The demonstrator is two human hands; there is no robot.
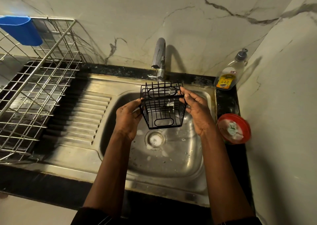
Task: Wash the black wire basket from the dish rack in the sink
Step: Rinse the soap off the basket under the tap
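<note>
The left hand (127, 117) gripped the left side of the basket (163, 98), fingers curled against its wires and thumb at the top rim. The right hand (197, 111) held the right side, fingertips pinching the rim. Between them the basket hung tilted above the sink (171, 169), over the back half of the bowl and clear of its floor, just below the tap (159, 56). A thin stream ran from the tap to the basket's back edge. Foam lay on the drain (155, 139) beneath. A red tub (234, 128) sat by the sink's right edge, a soap bottle (228, 73) at the back right corner. The rack (34, 91) stood over the left edge, a blue holder (20, 30) hung on its back rail.
</note>
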